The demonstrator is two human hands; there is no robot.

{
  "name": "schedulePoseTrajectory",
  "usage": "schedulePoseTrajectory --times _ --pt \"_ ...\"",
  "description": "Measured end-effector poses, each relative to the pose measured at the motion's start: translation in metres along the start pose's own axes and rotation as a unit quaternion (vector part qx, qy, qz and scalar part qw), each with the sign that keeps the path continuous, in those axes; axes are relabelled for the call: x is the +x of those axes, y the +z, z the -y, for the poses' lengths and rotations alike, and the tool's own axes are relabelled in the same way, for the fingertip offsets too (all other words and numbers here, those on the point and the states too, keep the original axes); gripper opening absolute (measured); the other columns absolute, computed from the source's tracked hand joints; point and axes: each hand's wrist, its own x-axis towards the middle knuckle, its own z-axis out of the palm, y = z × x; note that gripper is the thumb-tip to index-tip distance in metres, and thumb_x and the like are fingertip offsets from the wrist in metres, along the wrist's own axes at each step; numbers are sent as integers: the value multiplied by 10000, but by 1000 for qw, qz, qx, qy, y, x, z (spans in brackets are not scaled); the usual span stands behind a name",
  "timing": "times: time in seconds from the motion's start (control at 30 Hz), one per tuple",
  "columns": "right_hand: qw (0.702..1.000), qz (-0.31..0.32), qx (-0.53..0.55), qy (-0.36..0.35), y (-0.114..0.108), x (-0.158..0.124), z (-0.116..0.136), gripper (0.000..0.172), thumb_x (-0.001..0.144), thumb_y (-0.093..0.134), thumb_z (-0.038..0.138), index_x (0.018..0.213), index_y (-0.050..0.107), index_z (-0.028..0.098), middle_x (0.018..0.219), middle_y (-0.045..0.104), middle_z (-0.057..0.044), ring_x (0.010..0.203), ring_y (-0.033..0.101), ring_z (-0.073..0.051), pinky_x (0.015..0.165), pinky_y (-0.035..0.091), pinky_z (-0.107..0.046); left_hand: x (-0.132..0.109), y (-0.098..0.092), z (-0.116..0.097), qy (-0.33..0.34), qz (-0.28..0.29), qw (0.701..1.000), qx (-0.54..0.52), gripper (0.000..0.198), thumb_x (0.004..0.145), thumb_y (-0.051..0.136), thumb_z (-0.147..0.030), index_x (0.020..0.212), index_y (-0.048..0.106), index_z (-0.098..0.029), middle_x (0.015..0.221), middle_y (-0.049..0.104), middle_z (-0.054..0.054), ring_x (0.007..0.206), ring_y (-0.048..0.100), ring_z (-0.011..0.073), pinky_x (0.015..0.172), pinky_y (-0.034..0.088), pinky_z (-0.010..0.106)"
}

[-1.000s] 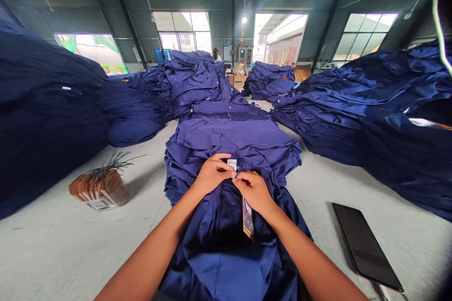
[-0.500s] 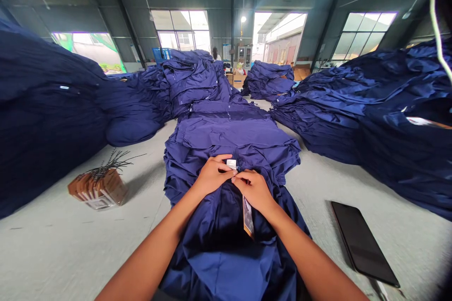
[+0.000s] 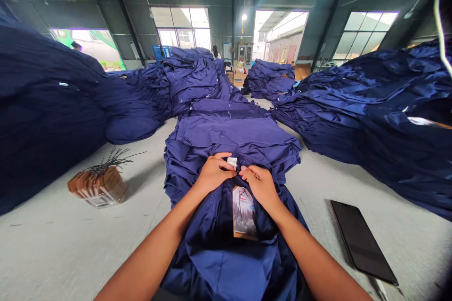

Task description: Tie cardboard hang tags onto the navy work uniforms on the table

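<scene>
My hands are on the collar of a navy work garment, which lies on top of a folded stack of the same navy cloth. My left hand grips the collar beside a small white neck label. My right hand pinches the collar just right of that label. A brown-edged hang tag with a printed picture lies face up on the garment, just below my right hand. Its attachment point is hidden by my fingers.
A black tablet or phone lies on the grey floor to my right. Kraft hang tags with wire ties stand in a clear holder to my left. Large navy garment heaps rise on both sides, with cardboard boxes and a person far ahead.
The hang tag has turned from edge-on to face up, showing its printed side. My right hand has shifted slightly up and to the right along the collar.
</scene>
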Motion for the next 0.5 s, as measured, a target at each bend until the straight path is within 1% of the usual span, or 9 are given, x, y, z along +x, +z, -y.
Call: schedulePoseTrajectory --times 0.07,0.1,0.17,0.23,0.27,0.33,0.37,0.43,0.5 --pt "999 -9 33 1 -8 2 2 240 853 607 375 782 757 201 765 733 -42 678 627 -177 647 460 -282 -1 1 -1 -9 -13 1000 2 113 683 827 -163 721 835 -268 1005 791 56 1272 651 303 1027 524 419" --pt "999 1 43 -8 -13 2 3 200 830 620 349 790 755 206 789 735 -40 694 632 -178 651 467 -283 -1 2 -2 -13 -19 1000 8 102 684 831 -173 719 835 -268 1011 789 57 1269 652 305 1018 529 419" --pt "996 51 47 -48 -25 2 9 140 803 645 297 804 758 215 833 724 -37 718 626 -175 663 471 -285 -2 5 -5 -12 -34 999 30 44 728 823 -232 706 832 -269 1025 790 60 1263 654 306 1020 524 430" --pt "987 120 27 -100 -35 0 14 125 786 666 224 846 776 224 902 708 -39 746 609 -167 692 473 -290 -4 7 -9 -3 -54 997 55 128 787 797 -303 666 817 -266 1004 794 64 1247 662 309 1035 506 452" --pt "980 153 11 -126 -39 -2 17 161 777 675 184 880 788 232 939 697 -40 770 604 -166 712 475 -293 -4 8 -10 -1 -64 996 65 171 804 787 -324 645 807 -263 986 796 66 1241 664 313 1039 499 463" --pt "965 203 -19 -164 -42 -6 20 242 774 694 128 944 809 255 997 666 -40 853 611 -173 785 487 -307 -5 11 -13 -2 -78 994 78 197 811 782 -322 625 792 -257 961 797 68 1239 662 323 1041 488 478" --pt "959 220 -26 -175 -41 -7 20 253 781 709 120 958 817 265 1009 650 -40 902 617 -181 834 492 -318 -6 11 -14 -5 -81 993 80 192 809 781 -306 624 789 -256 955 797 68 1244 659 326 1047 481 484" --pt "953 239 -28 -186 -38 -10 18 215 806 739 138 944 827 276 1008 624 -37 960 624 -188 907 489 -340 -7 12 -15 -8 -79 994 80 185 808 775 -269 624 782 -253 966 799 65 1266 646 326 1070 460 492" --pt "953 238 -27 -187 -34 -10 14 145 832 757 175 904 830 278 997 613 -33 945 625 -183 910 487 -346 -8 11 -14 -7 -76 994 76 176 804 772 -235 629 778 -247 1053 795 64 1265 642 320 1088 441 499"
